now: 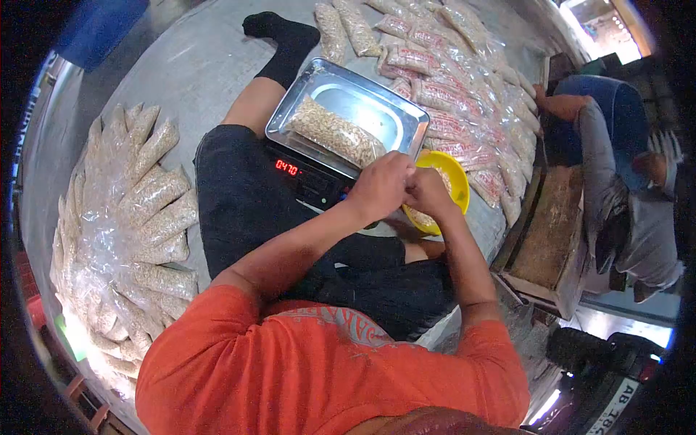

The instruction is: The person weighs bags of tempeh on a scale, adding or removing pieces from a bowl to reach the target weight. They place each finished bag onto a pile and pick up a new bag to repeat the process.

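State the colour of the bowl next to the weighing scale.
Yellow; the bowl shows best in the head view.

Grey floor [188,65] with a bag heap [138,210], a row of packed bags [449,94], a digital scale [313,181], a yellow bowl [458,181]

Left hand [380,187], right hand [429,193] touching, both curled

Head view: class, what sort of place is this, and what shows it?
Probably a small food-packing workshop: a digital scale bearing a filled bag in a steel tray, and rows of sealed bags laid out on the floor.
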`<state>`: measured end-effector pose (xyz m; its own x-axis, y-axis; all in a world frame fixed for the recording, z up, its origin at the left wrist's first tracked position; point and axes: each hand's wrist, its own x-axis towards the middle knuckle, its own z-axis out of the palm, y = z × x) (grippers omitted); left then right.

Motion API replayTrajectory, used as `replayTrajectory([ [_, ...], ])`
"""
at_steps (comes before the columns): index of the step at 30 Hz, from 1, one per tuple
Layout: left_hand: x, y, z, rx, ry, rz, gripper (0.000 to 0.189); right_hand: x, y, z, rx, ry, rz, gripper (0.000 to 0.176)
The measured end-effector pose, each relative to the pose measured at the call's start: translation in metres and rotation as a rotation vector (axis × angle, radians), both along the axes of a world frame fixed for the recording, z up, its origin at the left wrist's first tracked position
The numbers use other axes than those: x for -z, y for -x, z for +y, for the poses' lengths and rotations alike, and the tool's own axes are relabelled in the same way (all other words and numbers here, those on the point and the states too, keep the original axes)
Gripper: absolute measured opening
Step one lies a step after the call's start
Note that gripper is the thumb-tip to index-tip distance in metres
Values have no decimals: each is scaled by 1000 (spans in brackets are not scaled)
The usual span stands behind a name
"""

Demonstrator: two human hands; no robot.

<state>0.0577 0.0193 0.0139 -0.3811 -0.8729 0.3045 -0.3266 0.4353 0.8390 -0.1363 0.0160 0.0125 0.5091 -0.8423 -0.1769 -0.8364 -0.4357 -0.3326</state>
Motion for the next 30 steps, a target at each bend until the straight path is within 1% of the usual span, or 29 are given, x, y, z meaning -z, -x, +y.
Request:
replayTrajectory([
  [1,-2,-1,-2,-8,-18,-6,11,12,1,0,-9,-4,2,26],
  [3,-5,-2,-1,-25,-47,-3,11,27,0,3,28,210,-117,17],
  [4,-6,-2,0,-8,-19,-12,13,28,-1,6,19,205,-112,17],
  [6,-6,-3,2,7,5,-19,16,28,-7,13,94,229,-244,19],
  [7,-5,-3,2,39,8,-14,16,32,-10,13,92,225,-240,19],
  [9,-3,-2,5,82,4,1,17,44,-10,15,174,155,-433,25],
  [10,-2,1,9,78,76,33,16,49,-10,16,188,151,-421,25],
  [11,-1,5,11,74,151,68,16,54,-10,12,134,168,-375,26],
  [12,2,8,11,85,153,80,16,54,-9,7,75,189,-330,27],
  [13,5,9,9,108,164,82,16,52,-8,3,80,195,-322,27],
  [14,9,7,5,125,176,80,17,51,-8,-3,58,186,-222,28],
  [15,-1,-6,-1,70,106,-14,18,50,-11,-7,35,173,-122,30],
  [16,-11,-24,-7,17,29,-107,19,35,-22,-9,37,170,-118,30],
  [17,-9,-44,-20,-41,-42,-203,22,5,-42,-12,76,119,-63,35],
  [18,-10,-61,-26,-331,141,-201,28,-2,-46,-13,103,95,-36,37],
  [19,-26,-76,-26,-417,64,-331,40,-9,-49,-15,131,70,-9,40],
  [21,-7,-94,-33,-337,153,-452,46,-6,-49,-23,-72,277,-110,51],
  [22,-1,-93,-36,-338,159,-457,46,-7,-50,-24,-71,282,-116,51],
  [24,5,-87,-43,-265,129,-474,44,-12,-50,-27,-110,184,42,49],
  [28,9,-72,-64,-251,128,-468,43,-28,-39,-30,-58,185,80,50],
  [30,14,-65,-71,-253,150,-465,43,-34,-32,-26,32,195,141,48],
])
